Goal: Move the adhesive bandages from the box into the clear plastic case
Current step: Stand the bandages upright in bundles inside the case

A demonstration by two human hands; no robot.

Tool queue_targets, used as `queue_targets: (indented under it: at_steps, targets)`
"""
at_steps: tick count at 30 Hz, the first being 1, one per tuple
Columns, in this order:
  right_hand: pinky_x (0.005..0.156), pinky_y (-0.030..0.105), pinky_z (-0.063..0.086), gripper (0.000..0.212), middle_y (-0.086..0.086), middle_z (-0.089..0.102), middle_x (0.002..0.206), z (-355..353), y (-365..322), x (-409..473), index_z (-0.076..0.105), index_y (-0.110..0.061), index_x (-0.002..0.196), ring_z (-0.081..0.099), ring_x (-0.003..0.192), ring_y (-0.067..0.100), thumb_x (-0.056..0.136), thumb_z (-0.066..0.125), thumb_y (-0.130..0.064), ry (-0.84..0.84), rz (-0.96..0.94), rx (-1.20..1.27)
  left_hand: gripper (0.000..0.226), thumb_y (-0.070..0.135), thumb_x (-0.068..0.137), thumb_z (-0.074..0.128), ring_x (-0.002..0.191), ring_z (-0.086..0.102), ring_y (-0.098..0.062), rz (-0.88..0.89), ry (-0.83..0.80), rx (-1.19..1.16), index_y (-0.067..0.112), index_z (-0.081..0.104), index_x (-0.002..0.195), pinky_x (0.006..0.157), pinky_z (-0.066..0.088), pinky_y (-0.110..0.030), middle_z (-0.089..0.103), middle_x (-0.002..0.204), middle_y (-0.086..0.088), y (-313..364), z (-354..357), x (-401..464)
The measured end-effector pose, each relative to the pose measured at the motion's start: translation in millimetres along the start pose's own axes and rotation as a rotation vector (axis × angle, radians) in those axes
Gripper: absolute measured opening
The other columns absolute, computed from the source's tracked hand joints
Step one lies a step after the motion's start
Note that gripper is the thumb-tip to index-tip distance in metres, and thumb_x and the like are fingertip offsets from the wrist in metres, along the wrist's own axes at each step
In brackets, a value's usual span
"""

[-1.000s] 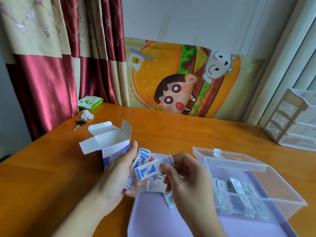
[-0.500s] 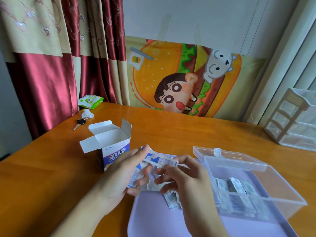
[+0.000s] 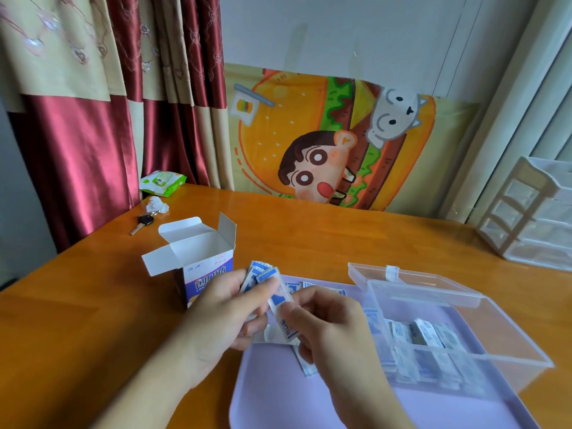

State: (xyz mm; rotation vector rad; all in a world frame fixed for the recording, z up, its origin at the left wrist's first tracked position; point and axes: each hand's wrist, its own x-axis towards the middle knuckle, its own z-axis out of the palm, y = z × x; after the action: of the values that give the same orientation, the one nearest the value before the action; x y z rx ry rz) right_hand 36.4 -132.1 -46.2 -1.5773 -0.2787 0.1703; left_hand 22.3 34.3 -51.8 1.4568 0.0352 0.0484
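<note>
The white and purple bandage box [image 3: 201,267] stands upright on the table with its top flaps open. My left hand [image 3: 223,311] grips a small stack of blue and white wrapped bandages [image 3: 258,275] just right of the box. My right hand [image 3: 325,323] pinches one bandage [image 3: 280,314] from that stack, over the lilac tray [image 3: 278,394]. A few loose bandages [image 3: 308,365] lie on the tray under my hands. The clear plastic case [image 3: 458,345] sits on the tray at the right, lid open, with several bandages inside.
A key [image 3: 142,224], a crumpled tissue [image 3: 156,205] and a green wipes pack [image 3: 161,182] lie at the table's far left by the curtain. A white drawer unit [image 3: 532,215] stands at the far right. A cartoon poster [image 3: 334,144] leans on the wall.
My hands have come together over the tray. The bandage in my right hand has turned from lying crosswise to nearly upright against the stack in my left hand.
</note>
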Motion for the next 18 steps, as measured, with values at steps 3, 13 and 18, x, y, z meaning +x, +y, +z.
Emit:
queue_targets:
  at_steps: [3,13,18]
  targets:
    - [0.047,0.031,0.029,0.026,0.012,0.052,0.06,-2,0,0,0.062,-0.009,0.07,0.038,0.049,0.022,0.095,0.063,-0.003,0.04,0.032,0.128,0.031,0.041,0.092,0.064,0.049,0.049,-0.012,-0.093,0.059,-0.159,0.019,0.073,0.072,0.043,0.033,-0.023,0.057,0.067,-0.003,-5,-2,12]
    - [0.048,0.032,0.028,0.031,0.011,0.052,0.065,5,3,-1,0.06,-0.009,0.067,0.036,0.056,0.021,0.098,0.063,-0.007,0.151,0.013,0.154,0.029,0.034,0.105,0.051,0.079,0.073,-0.016,0.084,0.135,0.186,0.026,0.078,0.097,0.064,0.06,-0.038,0.076,0.084,-0.004,-5,6,0]
    - [0.053,0.027,0.036,0.032,0.004,0.054,0.054,12,14,0,0.06,-0.007,0.065,0.044,0.052,0.013,0.095,0.068,-0.016,0.212,-0.127,-0.086,0.026,0.035,0.104,0.053,0.076,0.076,-0.022,0.058,0.109,0.105,0.022,0.075,0.101,0.05,0.056,-0.036,0.078,0.088,-0.004,-2,20,-5]
